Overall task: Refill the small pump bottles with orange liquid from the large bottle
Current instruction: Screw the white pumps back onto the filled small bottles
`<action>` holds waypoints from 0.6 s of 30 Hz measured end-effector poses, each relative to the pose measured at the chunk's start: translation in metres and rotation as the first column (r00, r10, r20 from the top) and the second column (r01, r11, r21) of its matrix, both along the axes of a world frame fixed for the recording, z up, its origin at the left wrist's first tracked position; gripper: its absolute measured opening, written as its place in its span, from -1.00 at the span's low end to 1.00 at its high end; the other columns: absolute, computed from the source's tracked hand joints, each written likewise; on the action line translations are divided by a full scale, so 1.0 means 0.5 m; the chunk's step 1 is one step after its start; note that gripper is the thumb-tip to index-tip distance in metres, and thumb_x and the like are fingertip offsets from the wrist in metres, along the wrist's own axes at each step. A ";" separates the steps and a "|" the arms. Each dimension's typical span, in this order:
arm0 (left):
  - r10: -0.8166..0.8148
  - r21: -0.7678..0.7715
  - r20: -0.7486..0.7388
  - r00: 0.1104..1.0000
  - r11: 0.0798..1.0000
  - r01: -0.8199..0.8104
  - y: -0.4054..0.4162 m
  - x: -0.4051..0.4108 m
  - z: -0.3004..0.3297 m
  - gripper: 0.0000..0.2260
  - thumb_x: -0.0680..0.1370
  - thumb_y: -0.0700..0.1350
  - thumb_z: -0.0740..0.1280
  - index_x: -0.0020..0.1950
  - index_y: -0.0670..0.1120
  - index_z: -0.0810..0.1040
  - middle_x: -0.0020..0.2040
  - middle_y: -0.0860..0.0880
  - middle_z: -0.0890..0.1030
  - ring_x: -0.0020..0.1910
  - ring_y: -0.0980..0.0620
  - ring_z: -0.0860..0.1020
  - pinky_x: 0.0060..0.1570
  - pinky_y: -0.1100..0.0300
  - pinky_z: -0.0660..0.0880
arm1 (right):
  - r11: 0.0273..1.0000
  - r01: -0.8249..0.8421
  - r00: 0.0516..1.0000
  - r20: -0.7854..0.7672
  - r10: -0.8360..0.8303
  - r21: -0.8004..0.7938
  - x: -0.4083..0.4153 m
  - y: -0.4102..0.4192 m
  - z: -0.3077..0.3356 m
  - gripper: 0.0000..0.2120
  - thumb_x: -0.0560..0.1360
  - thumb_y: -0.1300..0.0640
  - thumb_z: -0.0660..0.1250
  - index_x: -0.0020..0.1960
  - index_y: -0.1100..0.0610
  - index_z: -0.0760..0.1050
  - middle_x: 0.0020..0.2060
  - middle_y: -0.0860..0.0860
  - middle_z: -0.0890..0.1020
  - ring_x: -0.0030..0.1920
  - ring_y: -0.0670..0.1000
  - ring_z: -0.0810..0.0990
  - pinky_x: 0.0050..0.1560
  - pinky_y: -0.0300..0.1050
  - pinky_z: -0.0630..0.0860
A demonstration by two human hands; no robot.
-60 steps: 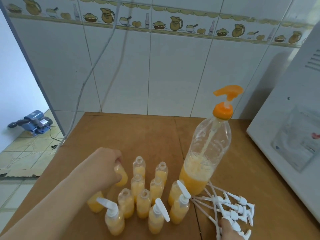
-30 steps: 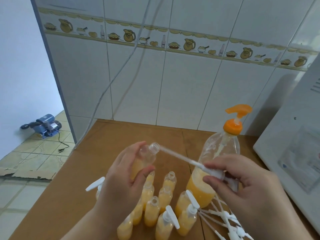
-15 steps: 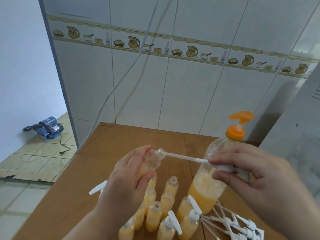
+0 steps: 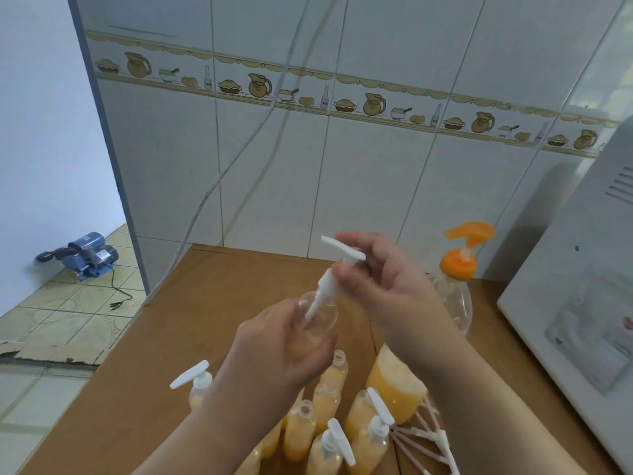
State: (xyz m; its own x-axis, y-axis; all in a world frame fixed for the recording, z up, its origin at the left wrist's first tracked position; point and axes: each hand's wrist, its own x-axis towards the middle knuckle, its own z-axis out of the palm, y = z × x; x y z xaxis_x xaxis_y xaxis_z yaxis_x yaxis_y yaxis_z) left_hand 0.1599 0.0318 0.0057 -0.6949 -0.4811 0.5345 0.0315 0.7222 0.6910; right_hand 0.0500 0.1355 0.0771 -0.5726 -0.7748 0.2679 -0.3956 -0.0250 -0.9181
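head view shows my left hand [image 4: 274, 347] wrapped around a small clear plastic bottle part-filled with orange liquid [image 4: 317, 323], holding it up above the brown wooden table [image 4: 205, 303] and tipped a little toward my right so its open neck faces the other hand. my right hand [image 4: 383, 286] pinches a white plastic pump head [image 4: 337, 265] just under its flat spout, with the dip tube already down inside the neck; i hold it by the collar, i judge, so i can push it home and twist it on. the collar does not look seated yet, so the capping step is under way, not done. below my wrists stands the cluster of small orange-filled bottles [image 4: 325, 395]: several are uncapped with bare necks, and three i can see carry white pumps, one at the left and two at the front. the large clear bottle with the orange pump top [image 4: 457, 269] stands just behind my right hand, with orange liquid only in its lower part and the upper body clear. a fan of loose white pump heads with long tubes [image 4: 428, 440] lies on the table to the right of the cluster, within reach for the open bottles. a white appliance [image 4: 565, 303] sits at the table's right edge.
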 end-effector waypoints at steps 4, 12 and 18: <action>-0.053 0.105 0.101 0.993 0.994 0.042 -0.003 0.001 0.003 -0.82 0.43 0.20 0.27 -0.21 0.13 0.41 -0.22 0.27 0.52 -0.31 0.21 0.48 -0.30 0.39 0.38 | 0.996 -0.045 0.983 0.174 0.057 -0.071 -0.004 -0.010 0.002 -0.70 0.36 0.10 0.33 0.10 0.02 0.54 -0.16 -0.06 0.70 -0.08 -0.12 0.66 -0.07 -0.34 0.55; -0.189 0.560 0.037 0.981 0.817 0.136 0.001 -0.006 0.013 -0.72 0.34 0.26 0.30 -0.27 0.05 0.53 -0.34 -0.08 0.60 -0.43 -0.03 0.55 -0.36 0.16 0.53 | 0.990 -0.079 0.823 0.553 0.133 -0.120 -0.023 -0.027 -0.023 -0.59 0.45 0.23 0.31 0.28 0.07 0.40 -0.06 0.08 0.70 -0.02 0.03 0.67 0.07 -0.09 0.58; -0.322 0.753 -0.025 0.946 0.616 0.230 -0.002 -0.014 0.019 -0.44 0.37 0.30 0.18 -0.14 -0.21 0.53 -0.37 -0.13 0.57 -0.47 -0.12 0.50 -0.46 0.14 0.48 | 0.974 -0.117 0.732 0.646 0.216 -0.193 -0.018 -0.040 -0.045 -0.51 0.41 0.06 0.41 0.31 0.09 0.41 0.03 0.04 0.67 0.12 0.05 0.61 0.16 -0.01 0.52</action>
State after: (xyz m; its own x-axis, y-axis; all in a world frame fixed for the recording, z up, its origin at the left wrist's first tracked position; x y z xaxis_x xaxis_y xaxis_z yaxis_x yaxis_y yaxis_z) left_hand 0.1528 0.0309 0.0152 -0.8895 -0.4570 0.0063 0.0388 -0.0617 0.9973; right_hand 0.0408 0.1157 0.0546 -0.5087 -0.8607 -0.0227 0.3296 -0.1703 -0.9286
